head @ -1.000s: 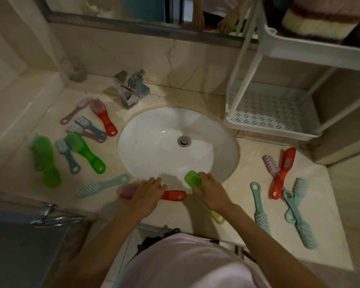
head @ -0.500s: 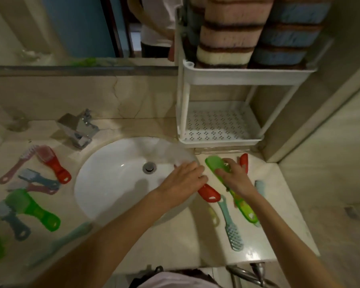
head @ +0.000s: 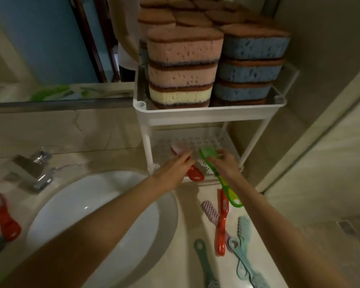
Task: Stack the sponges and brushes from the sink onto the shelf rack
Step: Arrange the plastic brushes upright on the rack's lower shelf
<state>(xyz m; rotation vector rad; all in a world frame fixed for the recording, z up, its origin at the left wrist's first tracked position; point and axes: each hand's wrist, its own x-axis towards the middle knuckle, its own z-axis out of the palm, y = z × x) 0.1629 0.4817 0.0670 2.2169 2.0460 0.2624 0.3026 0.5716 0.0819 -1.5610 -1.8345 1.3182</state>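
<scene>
My left hand [head: 174, 169] grips a red brush [head: 194, 174] whose pale bristle head reaches over the lower tier of the white shelf rack [head: 208, 116]. My right hand [head: 223, 163] grips a green brush [head: 211, 155]; its head is over the same perforated lower tier and its handle trails back over the counter. Stacks of pink, cream and blue sponges [head: 183, 69] fill the top tier. Several more brushes [head: 221, 221] lie on the counter right of the sink [head: 104, 206].
A chrome faucet [head: 29, 169] stands behind the white basin. Another red brush [head: 4, 219] lies on the counter at far left. A mirror runs along the wall behind. A wall closes off the right side next to the rack.
Both hands carried the red and green brushes from the sink's right edge up to the rack's lower tier. My view swung right and up toward the rack.
</scene>
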